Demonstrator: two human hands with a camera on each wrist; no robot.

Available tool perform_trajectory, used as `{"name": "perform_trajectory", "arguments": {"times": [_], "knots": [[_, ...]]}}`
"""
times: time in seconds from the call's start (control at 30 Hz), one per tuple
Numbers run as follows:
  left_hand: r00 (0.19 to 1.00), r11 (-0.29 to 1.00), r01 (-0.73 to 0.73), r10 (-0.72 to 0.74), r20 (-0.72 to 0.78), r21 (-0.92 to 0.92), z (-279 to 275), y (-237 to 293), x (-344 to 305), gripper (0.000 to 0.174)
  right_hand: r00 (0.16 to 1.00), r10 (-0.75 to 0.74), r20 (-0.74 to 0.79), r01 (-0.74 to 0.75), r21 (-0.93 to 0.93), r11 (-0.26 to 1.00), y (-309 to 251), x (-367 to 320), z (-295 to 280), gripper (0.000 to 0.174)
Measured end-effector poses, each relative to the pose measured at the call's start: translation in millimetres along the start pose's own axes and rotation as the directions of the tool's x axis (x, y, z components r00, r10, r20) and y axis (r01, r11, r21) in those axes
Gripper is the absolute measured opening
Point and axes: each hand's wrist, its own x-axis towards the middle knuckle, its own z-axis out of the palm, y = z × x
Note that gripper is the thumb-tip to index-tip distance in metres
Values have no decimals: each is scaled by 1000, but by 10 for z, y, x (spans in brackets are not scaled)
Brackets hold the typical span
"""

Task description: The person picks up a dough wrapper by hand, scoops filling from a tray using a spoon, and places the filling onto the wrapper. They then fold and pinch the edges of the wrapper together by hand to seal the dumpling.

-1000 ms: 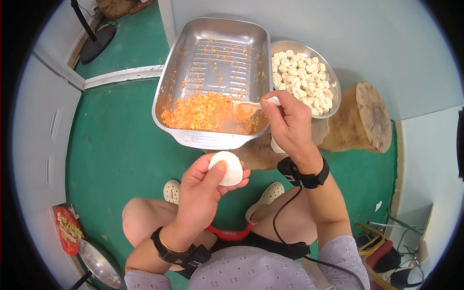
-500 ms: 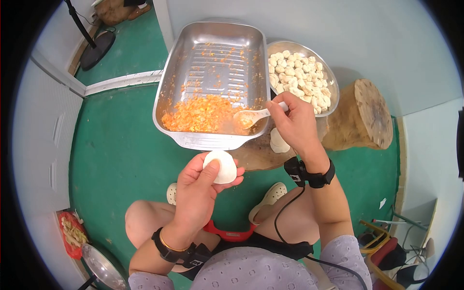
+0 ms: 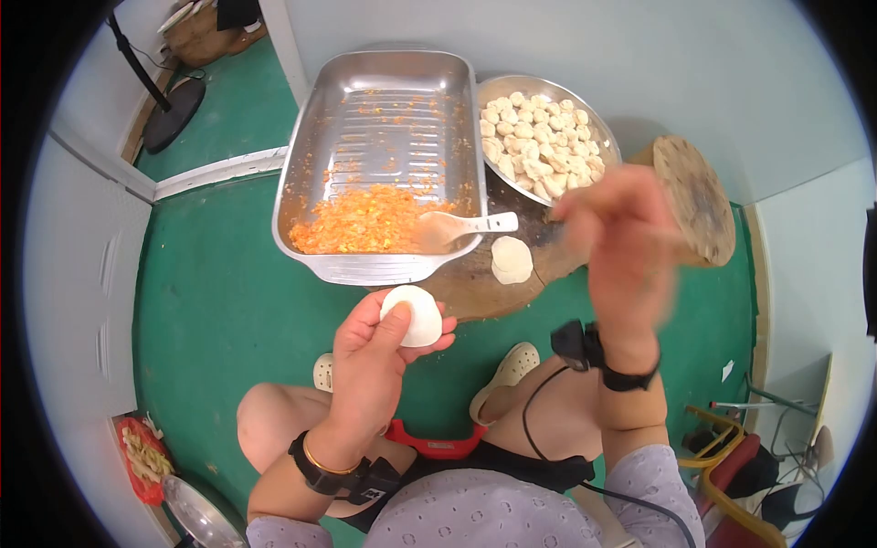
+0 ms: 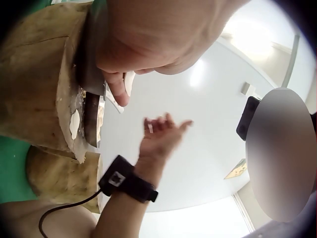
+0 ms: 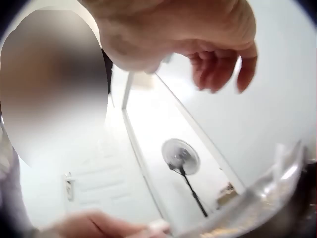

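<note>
Green floor [image 3: 210, 315] backed my head view: left hand [image 3: 365, 361] pinched a dough round [image 3: 424, 320] near the tray [image 3: 370, 268]; spoon handle [image 3: 498, 222] pointed toward the nearer right hand [image 3: 630, 251]. Left-wrist view showed me right fingers apart, empty; right-wrist view, loosely bent.

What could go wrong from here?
- Spoon: its handle juts past the tray's rim; the blurred, empty right hand might knock it on a return pass.
- Wrapper: the left hand pins it under the thumb, out in front of the tray; a loose grip could drop it.
- Spare wrappers: near the wood's edge, possibly easy to brush off.
</note>
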Motion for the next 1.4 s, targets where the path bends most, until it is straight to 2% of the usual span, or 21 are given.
{"name": "perform_trajectory", "arguments": {"times": [0.03,0.1,0.17,0.2,0.43,0.97,1.4], "knots": [[1000,1000,1,-1,5,7,2,-10,1,22,997,-74,-14,75,294,953,-175,-17,-20,19],[1000,1000,20,-20,1,20,13,-26,1,22,967,-251,-37,219,620,754,-524,-121,0,18],[999,998,41,-41,4,40,47,-36,-3,22,929,-371,-19,253,762,596,-788,-203,31,17],[1000,998,31,-31,2,48,66,-42,-18,22,911,-412,2,250,792,557,-888,-244,33,16],[999,995,8,-3,-52,96,122,-84,-55,21,903,-428,27,248,780,574,-1149,-452,-8,11],[999,996,30,-27,-37,80,136,-76,-57,20,910,-411,49,204,810,549,-1277,-516,-22,2],[1000,997,26,-27,4,77,90,-97,-56,22,917,-397,51,173,844,508,-1342,-530,14,9]]}}
